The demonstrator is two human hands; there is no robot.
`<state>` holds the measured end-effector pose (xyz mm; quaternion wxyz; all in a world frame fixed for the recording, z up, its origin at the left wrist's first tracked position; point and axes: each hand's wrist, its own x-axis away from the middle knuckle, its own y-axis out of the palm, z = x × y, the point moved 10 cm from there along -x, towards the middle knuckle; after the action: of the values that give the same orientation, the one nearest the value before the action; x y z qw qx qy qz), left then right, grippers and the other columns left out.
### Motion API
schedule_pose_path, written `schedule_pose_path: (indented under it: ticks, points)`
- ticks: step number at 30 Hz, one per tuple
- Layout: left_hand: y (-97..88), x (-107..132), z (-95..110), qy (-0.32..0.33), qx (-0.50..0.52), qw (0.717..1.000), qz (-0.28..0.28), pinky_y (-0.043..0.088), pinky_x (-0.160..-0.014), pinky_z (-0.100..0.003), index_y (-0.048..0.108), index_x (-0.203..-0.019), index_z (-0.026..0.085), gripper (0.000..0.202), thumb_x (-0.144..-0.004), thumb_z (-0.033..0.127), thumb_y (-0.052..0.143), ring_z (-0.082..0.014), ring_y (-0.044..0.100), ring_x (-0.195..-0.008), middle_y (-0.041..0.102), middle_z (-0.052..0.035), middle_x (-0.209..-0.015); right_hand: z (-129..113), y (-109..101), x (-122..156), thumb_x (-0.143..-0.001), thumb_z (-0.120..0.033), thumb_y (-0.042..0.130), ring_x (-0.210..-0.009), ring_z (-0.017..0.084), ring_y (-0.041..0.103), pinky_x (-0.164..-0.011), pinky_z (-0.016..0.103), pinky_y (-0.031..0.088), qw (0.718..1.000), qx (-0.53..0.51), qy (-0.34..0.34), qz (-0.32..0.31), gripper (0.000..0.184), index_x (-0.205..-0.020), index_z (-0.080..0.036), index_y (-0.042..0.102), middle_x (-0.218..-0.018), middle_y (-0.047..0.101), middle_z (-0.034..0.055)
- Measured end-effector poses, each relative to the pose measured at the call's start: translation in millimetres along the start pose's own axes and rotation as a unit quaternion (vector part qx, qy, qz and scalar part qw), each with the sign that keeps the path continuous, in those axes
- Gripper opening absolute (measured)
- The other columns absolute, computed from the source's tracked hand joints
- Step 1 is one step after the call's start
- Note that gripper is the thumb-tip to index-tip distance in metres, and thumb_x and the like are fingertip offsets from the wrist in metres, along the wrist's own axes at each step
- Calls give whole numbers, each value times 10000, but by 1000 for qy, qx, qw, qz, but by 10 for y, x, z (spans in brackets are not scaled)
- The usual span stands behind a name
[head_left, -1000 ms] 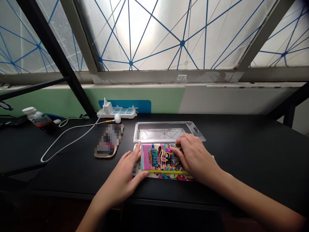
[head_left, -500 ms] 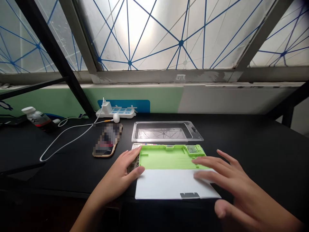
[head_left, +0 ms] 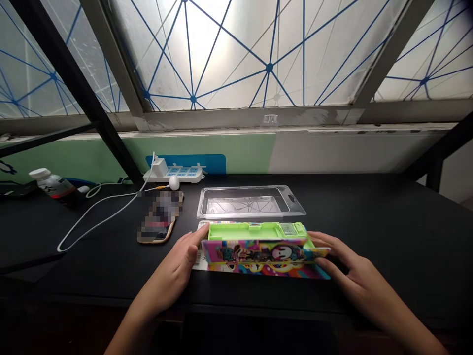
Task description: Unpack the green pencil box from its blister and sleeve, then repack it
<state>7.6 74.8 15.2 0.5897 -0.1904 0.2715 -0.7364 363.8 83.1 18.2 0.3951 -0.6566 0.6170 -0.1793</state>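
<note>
A green pencil case (head_left: pixel 254 230) with a colourful cartoon lid (head_left: pixel 264 255) lies near the front of the black desk (head_left: pixel 369 217). The lid stands half raised, its printed face towards me. My left hand (head_left: pixel 175 273) rests against the case's left end, thumb on the corner. Fingers of my right hand (head_left: pixel 351 281) reach under the lid's right edge and hold it up. A white card with a barcode (head_left: pixel 199 256) lies under the case.
A clear plastic packaging tray (head_left: pixel 251 202) lies just behind the case. Left of it are a phone (head_left: pixel 157 223), a white cable (head_left: pixel 99 212), a power strip (head_left: pixel 173 172) and a bottle (head_left: pixel 51 185). A window frame and a slanted black beam rise behind the desk.
The lid was closed, then laid fully open and flat towards me with my right hand spread above it. Now my right hand has lifted the lid halfway up.
</note>
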Motion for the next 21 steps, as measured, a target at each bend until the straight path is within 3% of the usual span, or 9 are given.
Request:
schedule_pose_path:
  ticks: [4,9,11,14,16,19,21]
  points:
    - [-12,-11,42,24,17,1000,10,263,-1262,-487,408,-1581,278,775,-991,741,216,-310,339,-1529,406,-65,-1641,-21,30,0,-919,-517,659,-1205,325,686,-955,440,619,1000,-10,1,2,601,-1441,-252,522,-1362,695,122]
    - [-9,-21,68,36,-27,999,24,374,-1198,-501,245,-1633,282,840,-953,675,541,-336,449,-1464,501,-124,-1570,-84,36,120,-924,-454,667,-1152,316,713,-939,455,630,996,49,-62,47,533,-1419,-278,578,-1352,700,102]
    - [-62,1,149,76,-70,992,65,413,-1173,-499,275,-1616,303,840,-925,587,660,-340,496,-1427,540,-120,-1536,-181,21,163,-937,-400,663,-1154,303,710,-935,440,632,992,56,-96,58,504,-1425,-305,579,-1340,706,81]
    - [-206,62,416,188,-125,960,167,411,-1183,-504,389,-1554,331,780,-884,483,757,-349,488,-1429,532,-102,-1538,-356,-97,142,-950,-354,654,-1149,294,707,-911,427,637,987,50,-127,86,479,-1423,-329,582,-1339,702,64]
    - [-306,5,544,222,-112,946,207,432,-1174,-498,380,-1553,332,791,-879,481,765,-345,494,-1425,516,-103,-1548,-448,-238,21,-948,-358,656,-1118,296,716,-812,394,656,984,40,-127,115,468,-1411,-328,595,-1347,697,62]
    - [-449,-324,664,200,-108,948,222,454,-1150,-508,395,-1532,309,804,-856,525,773,-345,541,-1377,538,-113,-1519,-512,-415,-365,-923,-423,670,-990,309,747,-591,358,632,985,25,-106,137,462,-1367,-299,644,-1331,711,70]
    - [-549,-594,738,180,-132,946,235,445,-1143,-528,397,-1521,287,788,-863,517,766,-357,516,-1391,524,-131,-1520,-505,-435,-704,-890,-474,693,-852,302,758,-521,371,602,988,16,-89,123,485,-1328,-267,680,-1284,739,81]
